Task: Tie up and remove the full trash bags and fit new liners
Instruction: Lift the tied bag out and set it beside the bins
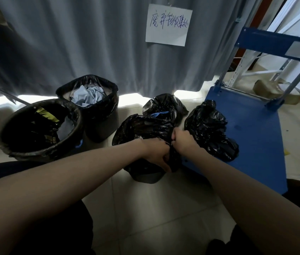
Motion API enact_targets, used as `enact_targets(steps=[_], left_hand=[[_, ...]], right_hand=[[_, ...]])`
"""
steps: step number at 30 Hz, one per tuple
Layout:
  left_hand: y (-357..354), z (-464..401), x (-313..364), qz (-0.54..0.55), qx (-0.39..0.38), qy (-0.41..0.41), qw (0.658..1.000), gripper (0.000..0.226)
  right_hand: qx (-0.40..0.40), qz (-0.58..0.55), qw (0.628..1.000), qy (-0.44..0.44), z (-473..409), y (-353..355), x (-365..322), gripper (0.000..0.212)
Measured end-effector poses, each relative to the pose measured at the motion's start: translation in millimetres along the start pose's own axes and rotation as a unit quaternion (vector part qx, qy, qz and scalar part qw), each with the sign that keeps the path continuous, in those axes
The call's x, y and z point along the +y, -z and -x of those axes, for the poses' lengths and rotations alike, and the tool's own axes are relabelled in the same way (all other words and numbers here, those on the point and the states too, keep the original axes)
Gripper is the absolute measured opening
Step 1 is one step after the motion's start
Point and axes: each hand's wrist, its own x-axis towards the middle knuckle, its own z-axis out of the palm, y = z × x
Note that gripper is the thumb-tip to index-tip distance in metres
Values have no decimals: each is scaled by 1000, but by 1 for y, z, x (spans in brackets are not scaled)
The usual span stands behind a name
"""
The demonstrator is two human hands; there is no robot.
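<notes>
A full black trash bag (141,129) sits in a small dark bin (145,176) on the floor in front of me. My left hand (157,153) grips gathered plastic at the bag's near right side. My right hand (182,138) grips the bag's top edge just beside it, fist closed. A tied black bag (210,129) rests on the edge of the blue cart (252,135). Another black bag (164,105) stands behind. To the left are a round lined bin (40,129) and a lined bin holding blue paper (90,100).
A grey curtain (90,43) hangs behind the bins with a handwritten paper sign (168,24) pinned to it. The blue cart's handle frame (274,43) rises at right, with metal shelving (256,67) beyond. Pale floor tiles (154,208) lie under my arms.
</notes>
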Motion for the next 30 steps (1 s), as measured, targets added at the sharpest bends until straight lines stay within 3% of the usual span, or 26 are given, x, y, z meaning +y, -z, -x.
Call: enact_targets(steps=[3,8,11,13,18,21,23,25,30], left_hand=[[-6,1,9,-92,0,-14,996,27],[-19,7,8,-210,-2,16,978,36],[-14,16,2,-164,23,47,985,54],[-7,20,1,-102,67,67,990,59],[-4,23,7,-40,86,80,992,42],[-6,25,12,-69,74,67,993,27],[-8,26,14,-96,66,57,992,23],[-8,26,17,-113,58,56,990,22],[-7,23,17,-142,40,40,988,21]], right_hand=[[-42,-16,999,5,0,-1,2,8],[-96,-229,968,-21,6,1,15,19],[-99,-252,959,-88,0,-1,20,30],[-171,-261,942,-128,0,-3,24,16],[-317,-324,880,-142,13,-12,28,12],[-272,-374,872,-162,19,-24,27,2],[-256,-403,858,-190,21,-31,32,21],[-243,-394,861,-214,24,-32,36,24],[-76,-408,873,-255,7,-33,39,9]])
